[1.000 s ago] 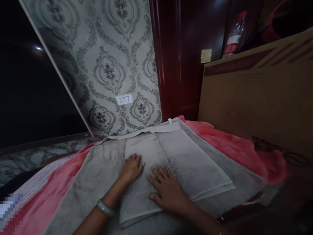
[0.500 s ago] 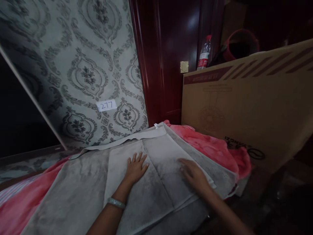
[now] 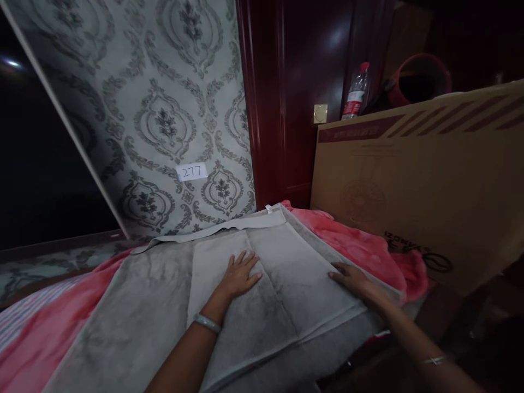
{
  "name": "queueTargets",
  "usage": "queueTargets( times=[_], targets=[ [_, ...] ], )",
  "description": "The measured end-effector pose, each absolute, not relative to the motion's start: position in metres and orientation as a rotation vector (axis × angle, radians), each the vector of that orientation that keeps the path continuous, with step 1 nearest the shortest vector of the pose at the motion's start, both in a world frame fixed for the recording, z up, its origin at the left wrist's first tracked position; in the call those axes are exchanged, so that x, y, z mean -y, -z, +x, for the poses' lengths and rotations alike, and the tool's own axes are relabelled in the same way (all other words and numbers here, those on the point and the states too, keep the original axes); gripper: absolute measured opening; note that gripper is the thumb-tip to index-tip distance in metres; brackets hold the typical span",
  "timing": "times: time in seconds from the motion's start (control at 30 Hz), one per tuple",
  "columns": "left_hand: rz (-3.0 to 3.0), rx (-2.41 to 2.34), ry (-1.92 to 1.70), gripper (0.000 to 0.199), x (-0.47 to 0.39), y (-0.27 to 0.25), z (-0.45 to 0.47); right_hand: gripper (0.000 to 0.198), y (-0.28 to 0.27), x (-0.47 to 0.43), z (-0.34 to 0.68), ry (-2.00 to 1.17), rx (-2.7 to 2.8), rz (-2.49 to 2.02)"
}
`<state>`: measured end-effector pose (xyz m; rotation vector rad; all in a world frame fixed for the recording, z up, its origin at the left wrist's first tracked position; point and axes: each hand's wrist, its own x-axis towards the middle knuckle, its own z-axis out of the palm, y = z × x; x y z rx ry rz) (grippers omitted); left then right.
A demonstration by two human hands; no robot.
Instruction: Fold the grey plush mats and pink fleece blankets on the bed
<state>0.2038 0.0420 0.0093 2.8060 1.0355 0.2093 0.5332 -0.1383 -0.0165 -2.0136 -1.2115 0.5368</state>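
A grey plush blanket [image 3: 139,305] lies spread before me, with a lighter folded section [image 3: 282,262] on top. A pale band runs along its far edge. My left hand [image 3: 240,274] rests flat on the folded section, fingers spread, close to the crease down its middle. Over at the right edge of the fold is my right hand [image 3: 350,277], its visible fingers stretched out toward the left and touching or just above the cloth. Nothing shows in its grasp. Some of its fingers are hidden under the hand.
A pink blanket [image 3: 352,240] shows beneath the grey one on both sides. A large cardboard box [image 3: 409,191] stands at the right, with a plastic bottle [image 3: 354,98] behind its top edge. Patterned wall [image 3: 164,125] and a dark red door [image 3: 286,109] rise beyond.
My right hand has moved right across the folded section to its edge. My left hand still lies flat on the cloth. The whole view has shifted slightly.
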Motion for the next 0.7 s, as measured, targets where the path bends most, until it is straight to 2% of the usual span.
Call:
queueTargets(
  times=[0.1, 0.2, 0.33, 0.47, 0.57, 0.7],
  targets=[
    [2.754, -1.015, -0.311, 0.063, -0.042, -0.007, 0.203, 0.051, 0.008, 0.145, 0.528, -0.842, 1.120, -1.792],
    [2.578, -0.939, -0.565, 0.059, -0.047, -0.003, 0.202, 0.054, -0.012, 0.145, 0.511, -1.024, 0.939, -1.576],
    [1.894, -0.894, -1.061, 0.060, -0.064, -0.002, 0.193, 0.058, -0.065, 0.119, 0.458, -1.065, 0.960, -1.337],
    [1.313, -0.852, -1.159, 0.077, -0.079, -0.008, 0.169, 0.055, -0.098, 0.087, 0.366, -0.914, 1.454, -1.299],
    [1.078, -0.775, -1.124, 0.084, -0.082, -0.012, 0.151, 0.054, -0.080, 0.076, 0.299, -0.704, 1.887, -1.411],
    [1.056, -0.750, -1.090, 0.083, -0.082, -0.010, 0.140, 0.048, -0.033, 0.086, 0.257, -0.725, 2.158, -1.532]
  ],
)
